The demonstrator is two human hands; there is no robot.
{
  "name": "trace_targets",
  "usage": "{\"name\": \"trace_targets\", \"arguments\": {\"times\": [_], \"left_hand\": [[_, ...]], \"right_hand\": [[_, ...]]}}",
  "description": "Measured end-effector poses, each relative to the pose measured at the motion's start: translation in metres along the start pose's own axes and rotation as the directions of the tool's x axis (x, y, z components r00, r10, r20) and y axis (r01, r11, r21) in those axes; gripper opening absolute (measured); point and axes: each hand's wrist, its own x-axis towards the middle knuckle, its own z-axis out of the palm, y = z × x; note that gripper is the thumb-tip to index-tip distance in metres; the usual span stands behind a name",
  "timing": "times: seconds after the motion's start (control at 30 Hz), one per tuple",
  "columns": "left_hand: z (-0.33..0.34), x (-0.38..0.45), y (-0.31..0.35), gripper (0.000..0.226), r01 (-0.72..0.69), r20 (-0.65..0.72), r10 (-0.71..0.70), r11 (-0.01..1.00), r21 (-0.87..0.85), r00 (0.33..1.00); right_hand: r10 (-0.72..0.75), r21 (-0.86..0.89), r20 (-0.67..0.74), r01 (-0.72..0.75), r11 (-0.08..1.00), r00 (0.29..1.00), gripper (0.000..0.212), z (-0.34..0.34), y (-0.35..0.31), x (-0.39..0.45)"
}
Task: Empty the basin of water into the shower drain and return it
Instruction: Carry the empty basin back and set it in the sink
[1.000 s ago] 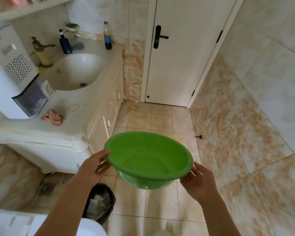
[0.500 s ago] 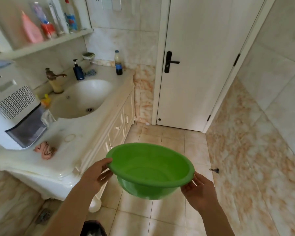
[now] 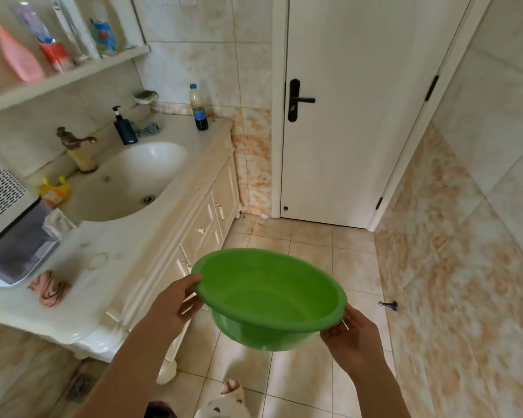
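The green basin (image 3: 269,297) hangs in the air between the two hands, over the tiled floor (image 3: 308,254) and just to the right of the vanity surface (image 3: 103,257). The left hand (image 3: 172,306) clamps the near-left rim, thumb on top and fingers curled beneath; the right hand (image 3: 349,339) clamps the near-right rim the same way. The basin tilts slightly toward the person, and no water is visible inside it, so the emptying looks done and the return is what remains.

The risks from here are mostly about the grip and the footing. Both hands hold only the thin lip, so a wet rim could slide out of a thumb pinch if the basin is swung or set down one-handed. The floor may be damp, and the slipper (image 3: 231,393) below the basin could skid on a turn. Ahead of the left hand, the sink (image 3: 127,182) and tap (image 3: 76,146) crowd the surface, so a careless placement could knock the pump bottle (image 3: 124,129).
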Motion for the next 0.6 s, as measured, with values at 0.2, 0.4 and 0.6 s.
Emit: {"name": "trace_targets", "arguments": {"times": [0.2,0.4,0.6], "left_hand": [[0.036,0.033,0.009,0.017,0.035,0.031,-0.036,0.999,0.032,0.999],[0.092,0.084,0.035,0.02,0.056,0.124,-0.063,0.997,0.06,0.99],[0.118,0.148,0.08,0.017,0.072,0.157,-0.077,0.997,0.042,0.985]], "right_hand": [[-0.029,0.013,-0.023,0.029,0.999,0.999,0.014,0.011,-0.022,0.021],[-0.131,0.062,-0.047,0.134,0.989,0.99,0.014,0.044,-0.056,0.055],[-0.161,0.065,-0.053,0.164,0.984,0.986,0.016,0.104,-0.066,0.105]]}}
